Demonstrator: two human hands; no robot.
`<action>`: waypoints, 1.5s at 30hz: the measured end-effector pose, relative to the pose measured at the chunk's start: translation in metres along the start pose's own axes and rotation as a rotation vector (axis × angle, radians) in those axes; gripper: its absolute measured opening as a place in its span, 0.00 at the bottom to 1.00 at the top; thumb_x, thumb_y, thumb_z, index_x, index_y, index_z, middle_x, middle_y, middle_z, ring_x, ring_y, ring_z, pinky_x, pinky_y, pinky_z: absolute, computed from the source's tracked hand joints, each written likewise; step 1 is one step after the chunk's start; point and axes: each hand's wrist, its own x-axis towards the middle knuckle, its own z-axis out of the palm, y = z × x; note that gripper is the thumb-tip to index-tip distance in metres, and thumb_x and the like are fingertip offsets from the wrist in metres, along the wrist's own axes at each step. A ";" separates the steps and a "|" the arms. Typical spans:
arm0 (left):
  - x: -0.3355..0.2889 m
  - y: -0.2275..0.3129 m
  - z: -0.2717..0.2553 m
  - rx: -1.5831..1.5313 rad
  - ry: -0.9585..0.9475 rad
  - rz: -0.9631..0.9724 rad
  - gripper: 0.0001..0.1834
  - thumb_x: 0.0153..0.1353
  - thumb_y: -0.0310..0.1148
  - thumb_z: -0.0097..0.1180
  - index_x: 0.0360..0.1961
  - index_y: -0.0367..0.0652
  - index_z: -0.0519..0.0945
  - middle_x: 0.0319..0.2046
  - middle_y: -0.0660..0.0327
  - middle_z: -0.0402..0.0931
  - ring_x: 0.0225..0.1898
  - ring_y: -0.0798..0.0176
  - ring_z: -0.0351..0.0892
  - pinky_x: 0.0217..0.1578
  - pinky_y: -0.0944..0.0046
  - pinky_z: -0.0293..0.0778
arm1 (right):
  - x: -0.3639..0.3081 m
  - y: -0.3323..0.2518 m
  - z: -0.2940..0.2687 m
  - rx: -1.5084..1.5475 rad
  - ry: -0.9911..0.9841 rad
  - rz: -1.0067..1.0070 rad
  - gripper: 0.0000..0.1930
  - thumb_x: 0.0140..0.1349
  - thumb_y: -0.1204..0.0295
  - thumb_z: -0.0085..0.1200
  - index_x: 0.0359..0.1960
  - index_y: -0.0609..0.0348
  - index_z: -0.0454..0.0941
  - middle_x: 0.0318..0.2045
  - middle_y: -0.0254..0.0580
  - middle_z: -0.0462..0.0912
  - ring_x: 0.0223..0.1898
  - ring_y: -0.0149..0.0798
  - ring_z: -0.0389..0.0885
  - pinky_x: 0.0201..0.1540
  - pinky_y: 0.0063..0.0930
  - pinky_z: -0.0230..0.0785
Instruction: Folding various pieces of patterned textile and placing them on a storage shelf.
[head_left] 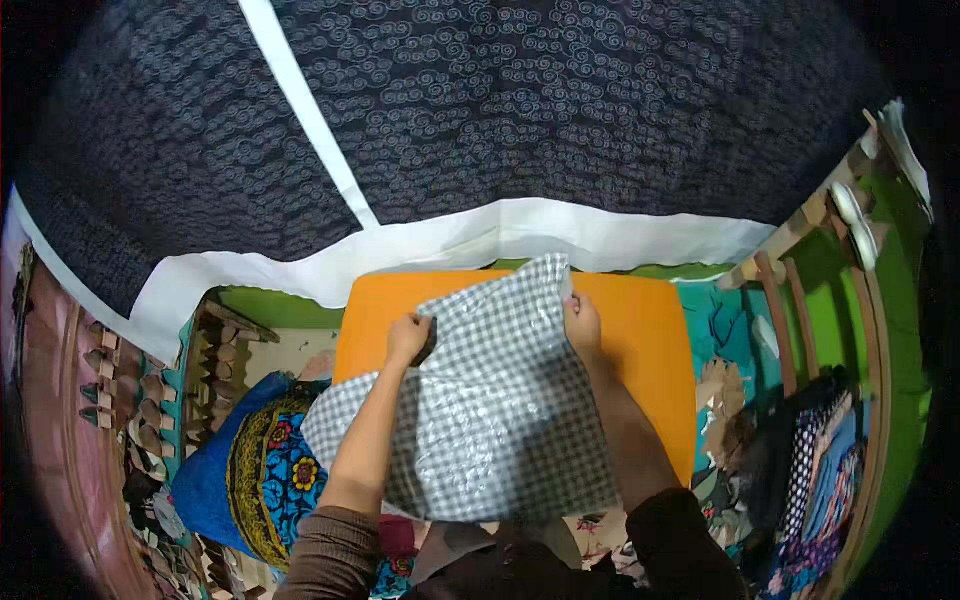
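Note:
A grey-and-white checked cloth [480, 400] with a glossy sheen spreads between my hands, over an orange table top [645, 370]. My left hand [408, 340] is closed on its upper left edge. At the upper right corner, my right hand [581, 322] pinches the cloth, which rises to a point beside my fingers. The near part of the cloth hangs toward my lap, and its left end sticks out past my left forearm. Shadows of my arms fall across the checks.
A dark patterned curtain [560, 110] with a white border hangs beyond the table. To the left lies blue floral fabric [290, 470], near racks of shoes [150, 410]. On the right are folded clothes [825, 470], a wooden rail [870, 350] and a teal surface [725, 320].

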 end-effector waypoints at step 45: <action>0.046 -0.006 0.012 -0.003 0.113 0.040 0.16 0.56 0.37 0.49 0.31 0.31 0.71 0.29 0.39 0.72 0.35 0.38 0.72 0.36 0.50 0.68 | 0.077 0.053 0.016 0.575 -0.382 0.292 0.18 0.60 0.56 0.48 0.28 0.61 0.72 0.16 0.24 0.60 0.19 0.22 0.58 0.22 0.20 0.52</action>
